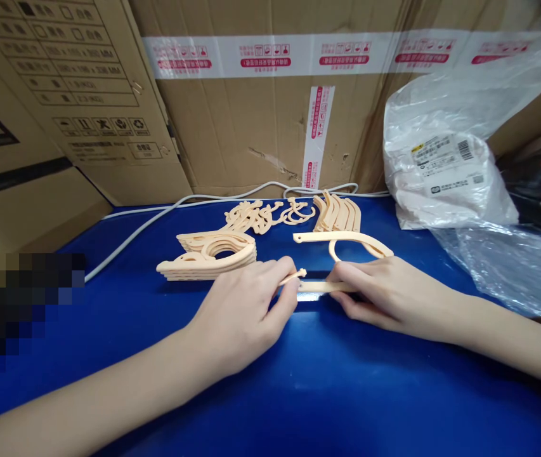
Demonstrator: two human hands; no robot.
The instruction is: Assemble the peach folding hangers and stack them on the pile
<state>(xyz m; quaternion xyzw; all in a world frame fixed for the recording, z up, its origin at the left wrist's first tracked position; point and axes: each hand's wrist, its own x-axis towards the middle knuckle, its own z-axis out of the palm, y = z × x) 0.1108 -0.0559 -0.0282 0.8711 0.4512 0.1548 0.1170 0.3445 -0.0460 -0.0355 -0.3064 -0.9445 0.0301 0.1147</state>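
Note:
My left hand [246, 317] pinches a thin beige plastic hanger hook [295, 277] between thumb and fingers; its knobbed end sticks out to the right. Most of the hook is hidden behind the fingers. My right hand [389, 295] grips a beige folding hanger [341, 237], whose curved arm and part of a ring show beyond the fingers. Out of the same grip, a straight arm end [316, 287] points left, almost meeting my left fingertips. Just beyond my left hand lies a stack of folded beige hangers [208, 261].
At the back are a loose pile of beige hooks [260, 218] and a row of curved hanger arms [338, 213] on the blue table [270, 406]. A white cable [141, 235] runs behind them. Cardboard boxes [251, 127] wall the back and left; a white plastic bag [441, 165] stands right.

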